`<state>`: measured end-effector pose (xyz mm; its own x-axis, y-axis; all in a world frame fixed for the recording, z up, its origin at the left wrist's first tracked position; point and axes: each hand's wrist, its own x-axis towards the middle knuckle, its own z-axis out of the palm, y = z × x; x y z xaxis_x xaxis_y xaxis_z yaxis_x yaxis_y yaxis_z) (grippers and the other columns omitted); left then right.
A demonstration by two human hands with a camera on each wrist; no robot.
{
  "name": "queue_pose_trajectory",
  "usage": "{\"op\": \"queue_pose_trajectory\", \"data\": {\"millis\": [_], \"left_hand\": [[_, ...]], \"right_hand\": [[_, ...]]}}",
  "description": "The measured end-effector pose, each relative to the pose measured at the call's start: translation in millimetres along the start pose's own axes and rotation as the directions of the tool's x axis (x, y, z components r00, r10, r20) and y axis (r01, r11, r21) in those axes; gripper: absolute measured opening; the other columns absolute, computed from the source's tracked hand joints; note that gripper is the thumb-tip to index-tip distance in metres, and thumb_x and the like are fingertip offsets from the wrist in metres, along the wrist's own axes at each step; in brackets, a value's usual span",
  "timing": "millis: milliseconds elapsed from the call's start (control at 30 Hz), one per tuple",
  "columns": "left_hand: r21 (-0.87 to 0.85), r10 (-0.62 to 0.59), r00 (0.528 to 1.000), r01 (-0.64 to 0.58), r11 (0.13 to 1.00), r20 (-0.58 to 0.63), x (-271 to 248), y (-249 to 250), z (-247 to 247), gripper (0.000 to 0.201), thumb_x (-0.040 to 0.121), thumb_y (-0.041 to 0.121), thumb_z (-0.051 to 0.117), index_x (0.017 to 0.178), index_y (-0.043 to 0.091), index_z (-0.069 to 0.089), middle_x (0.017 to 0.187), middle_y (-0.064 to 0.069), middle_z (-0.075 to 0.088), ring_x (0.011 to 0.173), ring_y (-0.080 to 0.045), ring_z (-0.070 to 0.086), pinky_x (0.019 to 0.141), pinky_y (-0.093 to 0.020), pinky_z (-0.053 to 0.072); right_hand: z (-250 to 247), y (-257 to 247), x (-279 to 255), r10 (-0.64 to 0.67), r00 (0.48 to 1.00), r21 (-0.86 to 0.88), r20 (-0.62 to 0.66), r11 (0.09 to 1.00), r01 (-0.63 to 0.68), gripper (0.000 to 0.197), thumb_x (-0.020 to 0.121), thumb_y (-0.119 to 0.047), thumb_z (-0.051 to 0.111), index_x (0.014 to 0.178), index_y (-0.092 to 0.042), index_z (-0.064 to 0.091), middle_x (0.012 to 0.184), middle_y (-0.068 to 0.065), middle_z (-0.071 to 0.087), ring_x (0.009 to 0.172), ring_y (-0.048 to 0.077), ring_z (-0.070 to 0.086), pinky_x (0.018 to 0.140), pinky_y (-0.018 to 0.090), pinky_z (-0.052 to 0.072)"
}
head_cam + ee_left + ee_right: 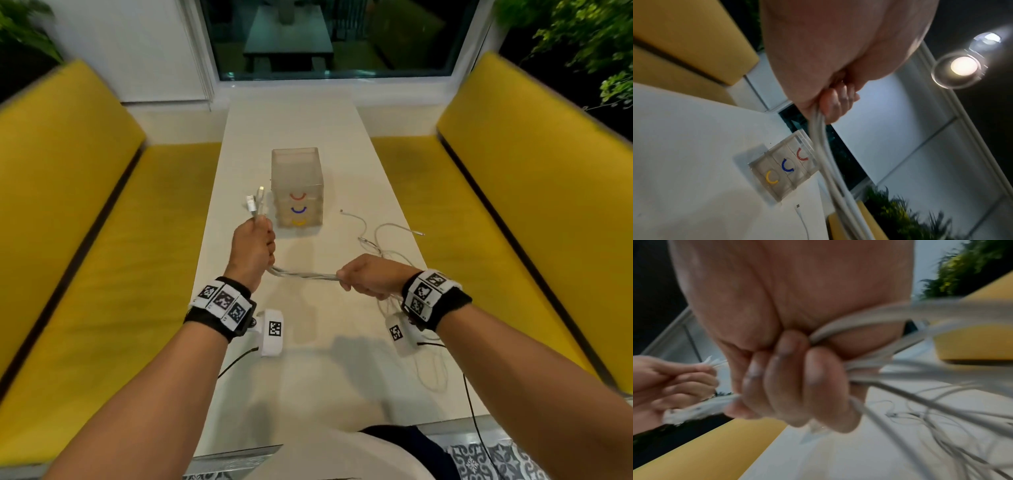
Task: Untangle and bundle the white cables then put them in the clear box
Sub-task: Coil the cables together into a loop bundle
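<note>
Several white cables point(305, 274) stretch as one bunch between my two hands above the table. My left hand point(255, 245) grips the bunch in a fist, plug ends point(255, 202) sticking up out of it beside the clear box point(296, 186). My right hand point(363, 279) is fisted round the same bunch point(869, 368), and loose strands point(383, 240) trail off it across the table to the right. In the left wrist view the cables point(830, 170) hang from my curled fingers point(836, 104). The clear box point(785, 167) carries red, blue and yellow arcs.
The white table point(294, 394) runs between two yellow benches point(85, 240) point(513, 205). A window point(329, 37) closes the far end. Loose cable loops point(433, 373) lie near the table's right front edge. Plants point(589, 44) stand at the far right.
</note>
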<state>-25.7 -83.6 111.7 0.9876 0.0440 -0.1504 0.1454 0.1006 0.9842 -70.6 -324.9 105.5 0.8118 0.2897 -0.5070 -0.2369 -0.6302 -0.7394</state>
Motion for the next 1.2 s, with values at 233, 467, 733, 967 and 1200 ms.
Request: {"op": "queue_pose_trajectory", "data": {"millis": [233,467,733,967,1200], "left_hand": [[0.541,0.062,0.954,-0.219,0.812,0.294,-11,-16,32,0.046,0.103,0.052,0.031,0.080,0.017,0.051,0.078,-0.003,0.056,0.074,-0.022,0.053,0.078,-0.047,0.047],[0.253,-0.007,0.929,-0.093,0.963,0.369,-38,-20,53,0.066,0.107,0.052,0.016,0.067,0.012,0.051,0.066,-0.004,0.056,0.062,-0.015,0.047,0.067,-0.028,0.040],[0.051,-0.176,0.878,0.171,0.984,0.445,-36,-29,44,0.052,0.101,0.052,0.041,0.086,0.008,0.063,0.053,0.003,0.032,0.043,-0.011,0.034,0.046,-0.022,0.032],[0.134,-0.194,0.827,0.145,0.980,0.528,-27,-32,24,0.044,0.084,0.055,0.067,0.070,0.013,0.062,0.054,0.003,0.029,0.045,-0.011,0.024,0.049,-0.025,0.017],[0.205,-0.206,0.874,0.126,0.971,0.440,-11,-32,-5,0.035,0.104,0.033,0.050,0.074,0.015,0.043,0.055,0.003,0.028,0.044,-0.012,0.028,0.045,-0.022,0.026]], "right_hand": [[3,-63,-3,-0.014,0.987,-0.378,0.159,0.923,0.074,0.035,0.096,-0.041,0.058,0.072,-0.017,0.068,0.053,-0.004,0.043,0.048,0.018,0.032,0.047,0.027,0.028],[-25,-103,-1,0.009,0.990,-0.403,0.142,0.914,0.050,0.024,0.093,-0.019,0.054,0.076,-0.010,0.068,0.046,-0.005,0.036,0.038,0.014,0.025,0.042,0.022,0.020],[-24,-98,10,0.184,0.974,-0.464,0.130,0.879,-0.104,0.025,0.094,-0.028,0.052,0.072,-0.016,0.051,0.055,-0.002,0.037,0.042,0.014,0.023,0.043,0.021,0.019],[-23,-82,15,0.248,0.951,-0.301,0.186,0.935,-0.185,0.037,0.096,-0.044,0.055,0.073,-0.016,0.059,0.052,-0.005,0.039,0.040,0.012,0.025,0.042,0.020,0.023],[-33,-50,17,0.159,0.961,0.041,0.227,0.984,-0.172,0.045,0.101,-0.044,0.054,0.069,-0.015,0.045,0.054,0.001,0.039,0.044,0.017,0.038,0.050,0.026,0.036]]}}
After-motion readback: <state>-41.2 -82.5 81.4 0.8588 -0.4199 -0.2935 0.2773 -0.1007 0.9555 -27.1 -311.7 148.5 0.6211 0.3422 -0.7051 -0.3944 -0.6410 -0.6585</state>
